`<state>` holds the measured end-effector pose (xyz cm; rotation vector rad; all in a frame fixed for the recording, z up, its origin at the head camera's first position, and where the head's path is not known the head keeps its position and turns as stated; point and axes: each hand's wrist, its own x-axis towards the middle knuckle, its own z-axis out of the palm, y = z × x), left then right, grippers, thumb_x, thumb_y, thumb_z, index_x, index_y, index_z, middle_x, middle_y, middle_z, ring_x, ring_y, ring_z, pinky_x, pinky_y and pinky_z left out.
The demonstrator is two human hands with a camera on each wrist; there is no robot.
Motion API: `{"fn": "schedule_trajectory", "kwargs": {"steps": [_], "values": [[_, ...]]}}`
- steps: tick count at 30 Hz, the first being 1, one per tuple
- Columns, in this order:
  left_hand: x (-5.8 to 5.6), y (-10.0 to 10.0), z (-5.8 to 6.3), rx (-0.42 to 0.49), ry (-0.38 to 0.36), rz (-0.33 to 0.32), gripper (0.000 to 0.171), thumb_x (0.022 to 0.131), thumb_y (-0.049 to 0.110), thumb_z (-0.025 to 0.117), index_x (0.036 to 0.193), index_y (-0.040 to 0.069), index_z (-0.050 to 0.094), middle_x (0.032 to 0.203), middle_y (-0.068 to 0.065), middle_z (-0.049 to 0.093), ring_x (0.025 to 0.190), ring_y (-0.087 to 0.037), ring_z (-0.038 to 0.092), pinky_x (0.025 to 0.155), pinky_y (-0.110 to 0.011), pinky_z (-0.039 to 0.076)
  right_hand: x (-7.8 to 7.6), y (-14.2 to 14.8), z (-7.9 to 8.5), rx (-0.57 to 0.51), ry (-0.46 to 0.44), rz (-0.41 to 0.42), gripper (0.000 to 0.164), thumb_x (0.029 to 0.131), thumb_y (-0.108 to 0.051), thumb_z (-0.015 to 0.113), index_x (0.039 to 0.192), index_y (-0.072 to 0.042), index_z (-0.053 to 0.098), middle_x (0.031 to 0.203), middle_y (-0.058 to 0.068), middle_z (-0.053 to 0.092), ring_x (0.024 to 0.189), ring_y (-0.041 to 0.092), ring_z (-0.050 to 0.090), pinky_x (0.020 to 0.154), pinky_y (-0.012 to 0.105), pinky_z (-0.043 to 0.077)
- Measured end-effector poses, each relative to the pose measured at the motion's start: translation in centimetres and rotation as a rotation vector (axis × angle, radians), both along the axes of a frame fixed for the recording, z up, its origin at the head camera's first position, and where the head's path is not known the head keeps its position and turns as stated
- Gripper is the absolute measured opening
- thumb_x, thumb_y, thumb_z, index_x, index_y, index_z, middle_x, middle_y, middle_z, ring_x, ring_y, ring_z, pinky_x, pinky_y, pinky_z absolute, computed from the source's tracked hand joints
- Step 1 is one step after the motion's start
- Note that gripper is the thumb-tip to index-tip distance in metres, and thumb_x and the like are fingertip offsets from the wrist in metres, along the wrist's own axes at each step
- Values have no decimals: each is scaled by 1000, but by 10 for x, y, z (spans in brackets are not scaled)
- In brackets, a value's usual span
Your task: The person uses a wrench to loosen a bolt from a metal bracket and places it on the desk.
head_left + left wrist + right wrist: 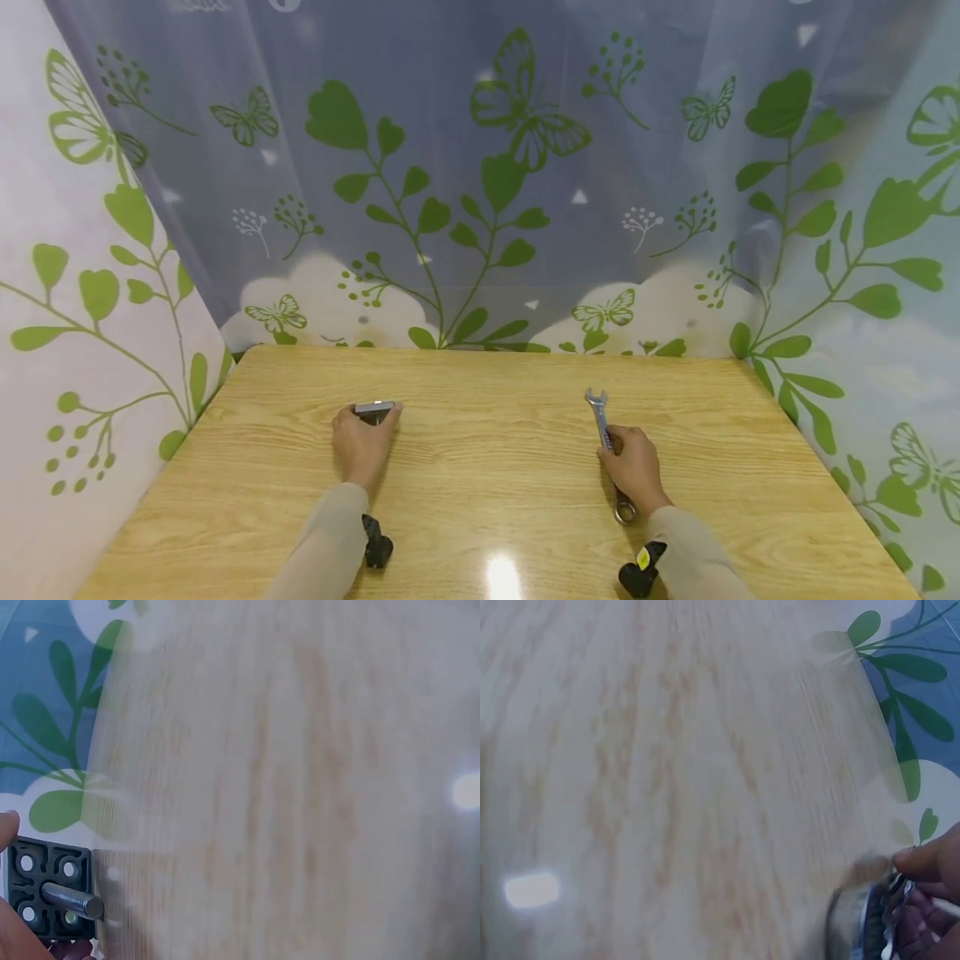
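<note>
Wooden table [487, 450]: yellowish grain runs across it, and we see a bright reflection [502, 577] near its front.
Left hand [362, 450]: at the left of the table, toward the back, we find its thumb and fingers gripping a dark square plate from opposite sides.
Dark square plate [49, 871]: held in that hand; the left wrist view shows us round holes near its corners. We cannot tell whether it touches the wood.
Metal rod [73, 901]: it stands out from the middle of the plate, on the side facing the wrist.
Right hand [636, 467]: well apart from the left one, its fingers and thumb closed around the middle of a wrench.
Wrench [599, 415]: on the right of the table, slightly slanted, forked end away from us, ring end near the wrist; in the right wrist view we get only a blurred part.
Sleeves: we see light cloth on both forearms, with a black device [377, 547] at each wrist.
Backdrop [450, 250]: behind the table, blue-grey with green leaves and butterflies.
</note>
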<state>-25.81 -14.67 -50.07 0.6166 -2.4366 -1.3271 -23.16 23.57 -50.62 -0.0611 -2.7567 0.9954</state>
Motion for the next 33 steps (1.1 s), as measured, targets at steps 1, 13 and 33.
{"fn": "schedule_trajectory", "kwargs": {"steps": [1,13,33], "values": [[0,1,1,1,-2,3,86,81,48,72,135,-9,39,125,-28,47,109,-44,50,92,-56,46,0,-1,1,-5,-5,-8,37,82,-2,70,115,12,61,102,28,65,94,41,62,79,53,53],[-2,1,6,12,0,3,75,82,37,72,130,-13,45,124,-29,48,111,-45,50,93,-55,46,-3,-1,14,2,-132,-88,29,78,-3,66,103,10,67,86,17,69,76,27,63,65,43,54],[-3,-1,5,78,39,-67,77,84,23,74,139,-12,34,126,-32,50,116,-45,51,97,-54,48,-1,5,18,-102,-187,-64,20,78,-5,70,92,10,70,78,13,68,69,22,57,52,26,45]]}}
